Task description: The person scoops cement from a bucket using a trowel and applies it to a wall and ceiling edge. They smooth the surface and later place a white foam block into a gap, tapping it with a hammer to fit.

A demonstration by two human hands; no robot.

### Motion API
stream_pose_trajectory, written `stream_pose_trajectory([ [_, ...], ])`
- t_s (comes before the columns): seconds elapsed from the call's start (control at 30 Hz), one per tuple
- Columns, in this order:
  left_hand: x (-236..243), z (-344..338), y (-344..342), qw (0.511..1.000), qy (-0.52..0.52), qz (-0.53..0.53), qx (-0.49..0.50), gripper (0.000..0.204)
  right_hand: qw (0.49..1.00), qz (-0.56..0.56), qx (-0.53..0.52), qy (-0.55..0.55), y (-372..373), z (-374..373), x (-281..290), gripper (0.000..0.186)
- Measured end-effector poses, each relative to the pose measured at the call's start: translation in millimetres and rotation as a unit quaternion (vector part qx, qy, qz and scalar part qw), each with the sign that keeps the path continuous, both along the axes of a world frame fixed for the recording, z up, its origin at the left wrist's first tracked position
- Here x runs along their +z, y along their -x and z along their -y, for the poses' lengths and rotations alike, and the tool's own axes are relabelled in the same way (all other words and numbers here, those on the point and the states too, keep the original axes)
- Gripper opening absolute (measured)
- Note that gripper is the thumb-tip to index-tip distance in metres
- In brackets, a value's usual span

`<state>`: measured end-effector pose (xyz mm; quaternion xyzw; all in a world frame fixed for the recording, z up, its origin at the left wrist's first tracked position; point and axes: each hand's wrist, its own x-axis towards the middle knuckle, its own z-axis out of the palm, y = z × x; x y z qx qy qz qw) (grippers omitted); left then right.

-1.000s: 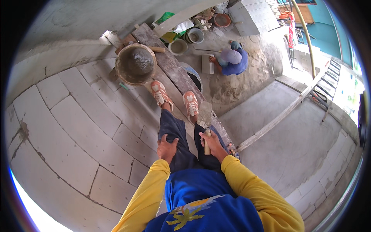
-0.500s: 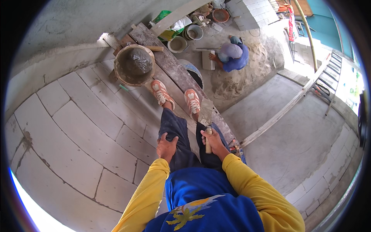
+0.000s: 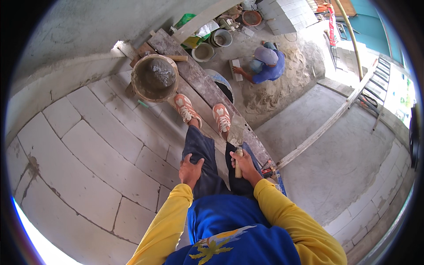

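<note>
My left hand (image 3: 191, 171) rests on the knee of my dark trousers (image 3: 201, 152), thumb apart from the fingers and nothing held. The wooden handle of a trowel (image 3: 237, 132) is in my right hand (image 3: 245, 165), which is closed around it over my other leg. Its grey, mortar-smeared blade points away from me, beside my orange shoe (image 3: 221, 118). Past my feet, at the left, a round bucket (image 3: 138, 84) holds wet grey mortar (image 3: 160, 73).
I am on scaffold planks (image 3: 198, 79) along a white block wall (image 3: 97, 137). Below, a co-worker (image 3: 269, 64) crouches by a sand pile (image 3: 293, 75), one hand at a pale block (image 3: 236, 70). A long timber (image 3: 318, 128) slants at the right, near a ladder (image 3: 382, 81).
My view has shifted slightly, while both hands keep their places. Below, the co-worker's arm and the pale block have changed position a little.
</note>
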<state>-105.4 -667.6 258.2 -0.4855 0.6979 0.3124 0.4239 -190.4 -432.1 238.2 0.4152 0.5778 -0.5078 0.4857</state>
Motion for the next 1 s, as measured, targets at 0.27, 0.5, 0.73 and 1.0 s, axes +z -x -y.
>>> stream_pose_trajectory([
  [0.27,2,19,6,0.999,-0.011,0.010,-0.044,0.074,0.999,-0.003,-0.038,-0.011,-8,15,0,0.029],
  [0.5,-2,36,9,0.996,-0.022,0.010,-0.084,0.075,0.996,-0.012,-0.088,-0.012,-15,31,0,0.029],
  [0.73,0,50,17,0.991,-0.043,0.036,-0.121,0.077,0.990,-0.023,-0.136,-0.013,-22,43,3,0.028],
  [1.0,-2,49,22,0.991,-0.057,0.042,-0.116,0.079,0.988,-0.012,-0.152,-0.021,-34,29,0,0.027],
])
